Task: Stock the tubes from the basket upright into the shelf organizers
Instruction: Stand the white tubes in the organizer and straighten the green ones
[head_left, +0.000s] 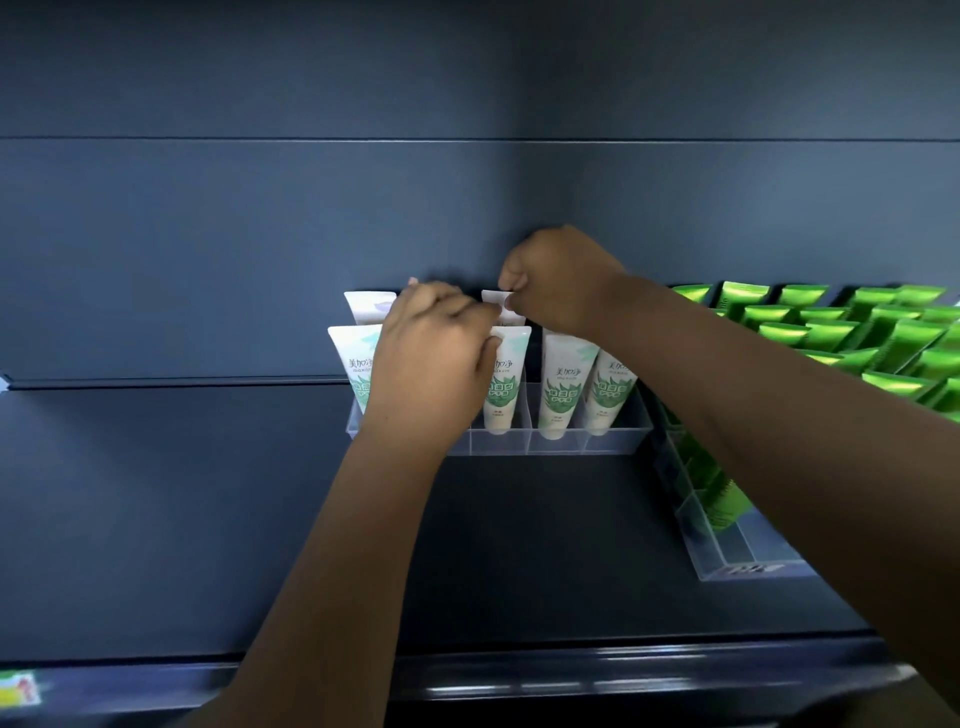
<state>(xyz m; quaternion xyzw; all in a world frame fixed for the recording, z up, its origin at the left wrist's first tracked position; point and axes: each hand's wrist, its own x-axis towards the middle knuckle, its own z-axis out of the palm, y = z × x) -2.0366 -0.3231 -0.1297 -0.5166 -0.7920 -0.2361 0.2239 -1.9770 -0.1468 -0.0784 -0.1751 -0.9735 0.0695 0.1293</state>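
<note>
White tubes (563, 384) with green leaf print

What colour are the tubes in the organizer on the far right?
The tubes are bright green, clearest in the head view.

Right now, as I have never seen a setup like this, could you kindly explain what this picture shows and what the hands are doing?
There is no machine here: a person works with bare hands. The single picture comes from a camera worn on their head, looking forward and down. On the dark shelf sits a clear organizer with white tubes standing upright in its compartments. The right hand pinches the top edge of a back-row tube. The left hand lies over the front row with curled fingers; whether it holds anything is hidden. Further right, a second organizer holds green tubes.
</note>
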